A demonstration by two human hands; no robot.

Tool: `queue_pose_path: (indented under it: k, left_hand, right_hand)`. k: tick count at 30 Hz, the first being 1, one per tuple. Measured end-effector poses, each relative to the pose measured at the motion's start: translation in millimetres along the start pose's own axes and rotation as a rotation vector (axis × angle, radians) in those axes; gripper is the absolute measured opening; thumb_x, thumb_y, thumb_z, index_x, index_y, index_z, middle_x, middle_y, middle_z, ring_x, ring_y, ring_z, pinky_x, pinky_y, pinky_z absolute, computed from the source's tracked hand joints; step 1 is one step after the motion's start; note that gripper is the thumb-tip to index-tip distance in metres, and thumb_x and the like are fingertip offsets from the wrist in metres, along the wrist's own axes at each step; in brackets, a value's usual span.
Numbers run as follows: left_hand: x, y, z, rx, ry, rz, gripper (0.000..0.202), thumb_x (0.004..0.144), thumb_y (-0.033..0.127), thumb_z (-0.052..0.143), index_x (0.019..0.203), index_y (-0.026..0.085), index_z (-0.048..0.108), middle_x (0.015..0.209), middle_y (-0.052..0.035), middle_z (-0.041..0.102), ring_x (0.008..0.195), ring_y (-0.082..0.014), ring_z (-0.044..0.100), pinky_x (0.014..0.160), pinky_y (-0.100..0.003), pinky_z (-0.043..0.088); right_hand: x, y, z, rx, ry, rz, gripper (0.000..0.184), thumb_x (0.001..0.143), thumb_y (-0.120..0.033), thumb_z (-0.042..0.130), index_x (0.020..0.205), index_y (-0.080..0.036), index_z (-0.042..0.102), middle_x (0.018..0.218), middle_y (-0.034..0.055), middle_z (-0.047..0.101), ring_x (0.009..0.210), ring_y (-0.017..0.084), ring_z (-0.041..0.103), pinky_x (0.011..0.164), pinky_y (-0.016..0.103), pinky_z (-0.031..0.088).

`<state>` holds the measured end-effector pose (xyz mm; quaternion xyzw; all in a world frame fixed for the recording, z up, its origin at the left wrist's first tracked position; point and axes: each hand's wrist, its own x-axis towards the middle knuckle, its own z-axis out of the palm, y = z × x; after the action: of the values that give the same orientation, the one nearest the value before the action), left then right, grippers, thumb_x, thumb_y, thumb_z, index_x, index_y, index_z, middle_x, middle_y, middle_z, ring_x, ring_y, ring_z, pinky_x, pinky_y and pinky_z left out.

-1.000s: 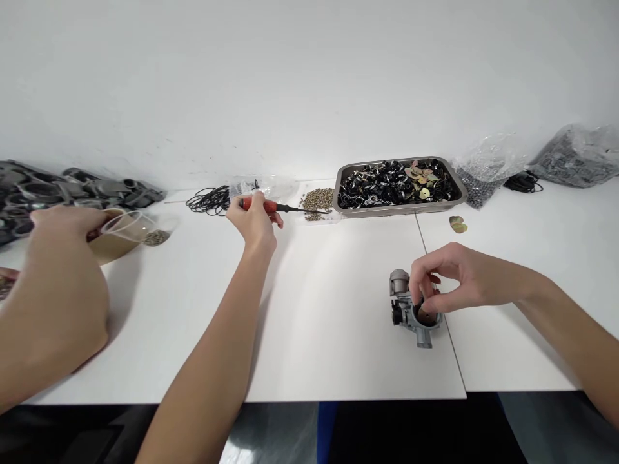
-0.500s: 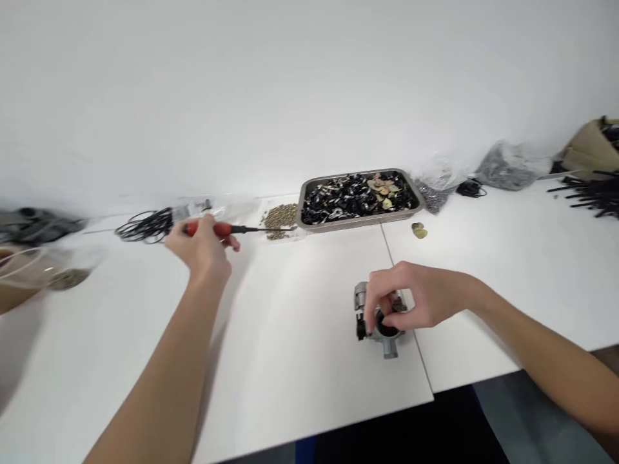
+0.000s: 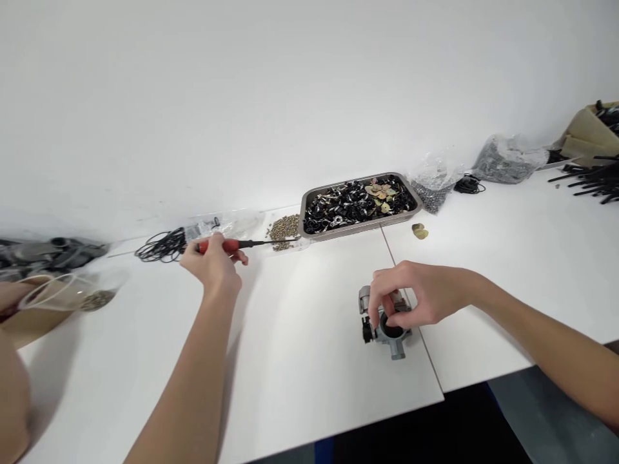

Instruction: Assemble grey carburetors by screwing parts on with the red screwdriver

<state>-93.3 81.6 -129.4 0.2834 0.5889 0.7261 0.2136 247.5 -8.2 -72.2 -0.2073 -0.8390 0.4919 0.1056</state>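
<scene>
My left hand point(image 3: 213, 270) is closed around the red handle of a screwdriver point(image 3: 232, 245). Its dark shaft points right, and the tip is at a pile of small brass-coloured screws point(image 3: 284, 227) beside the metal tray point(image 3: 360, 231). On the white table at the right stands a grey metal carburetor point(image 3: 396, 348) with a black part on its left side. My right hand point(image 3: 425, 290) curls over it from the right, with thumb and fingertips at the round bore. Whether those fingers also pinch a small part is hidden.
The tray holds black clips and brass-coloured plates. Two loose oval plates point(image 3: 420, 231) lie before it. Black rubber rings point(image 3: 162, 246) lie left; plastic bags point(image 3: 505, 158) and black rods point(image 3: 592, 180) lie right. At far left, another person's hand point(image 3: 12, 299) is by a clear cup point(image 3: 60, 293).
The camera view has tilted and shifted slightly, bringing more of the left side into view. Both hands hold nearly the same pose, with the screwdriver tip still at the screws.
</scene>
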Motion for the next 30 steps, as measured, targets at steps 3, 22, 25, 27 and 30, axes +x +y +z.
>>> queue_pose_path:
  k: [3, 22, 25, 27, 30]
  left_hand:
    - [0.4, -0.9, -0.7, 0.004, -0.014, 0.003, 0.014, 0.066, 0.015, 0.054, 0.064, 0.019, 0.04, 0.046, 0.0058, 0.053, 0.028, -0.0116, 0.042, 0.028, -0.024, 0.032]
    - [5.4, -5.9, -4.1, -0.003, -0.048, 0.037, 0.02, 0.074, 0.026, 0.059, 0.068, 0.02, 0.041, 0.053, 0.0049, 0.053, 0.03, -0.0096, 0.044, 0.03, -0.024, 0.034]
    - [6.5, -4.6, -6.0, -0.013, -0.052, 0.032, 0.02, 0.074, 0.027, 0.059, 0.071, 0.019, 0.041, 0.055, 0.006, 0.053, 0.03, -0.0089, 0.044, 0.031, -0.023, 0.035]
    - [6.5, -2.2, -6.9, -0.026, -0.049, 0.032, 0.017, 0.073, 0.025, 0.057, 0.071, 0.019, 0.041, 0.054, 0.0065, 0.052, 0.03, -0.0092, 0.044, 0.031, -0.023, 0.034]
    - [6.0, 2.0, -7.6, -0.038, -0.047, 0.038, 0.015, 0.072, 0.023, 0.056, 0.071, 0.019, 0.042, 0.053, 0.0066, 0.051, 0.03, -0.0099, 0.044, 0.032, -0.023, 0.034]
  right_hand:
    - [-0.4, -1.4, -1.0, 0.007, 0.002, 0.023, 0.024, 0.078, -0.011, 0.06, 0.101, -0.017, 0.066, 0.078, 0.0019, 0.06, 0.076, 0.011, 0.054, 0.069, 0.023, 0.046]
    - [9.3, 24.4, -6.0, 0.312, 0.145, 0.22, 0.036, 0.087, -0.043, 0.06, 0.114, -0.018, 0.058, 0.092, 0.0047, 0.055, 0.083, 0.012, 0.052, 0.07, 0.025, 0.043]
    - [12.8, 34.1, -3.3, 0.291, 0.233, 0.268, 0.035, 0.088, -0.045, 0.058, 0.11, -0.018, 0.06, 0.09, 0.0043, 0.054, 0.08, 0.012, 0.052, 0.07, 0.026, 0.043]
    - [14.8, 39.6, -1.6, 0.281, 0.252, 0.288, 0.034, 0.088, -0.045, 0.057, 0.109, -0.019, 0.06, 0.088, 0.0037, 0.054, 0.078, 0.012, 0.051, 0.069, 0.026, 0.042]
    - [16.5, 45.6, -0.3, 0.267, 0.267, 0.309, 0.034, 0.088, -0.045, 0.057, 0.108, -0.019, 0.061, 0.087, 0.0032, 0.054, 0.076, 0.012, 0.05, 0.067, 0.026, 0.041]
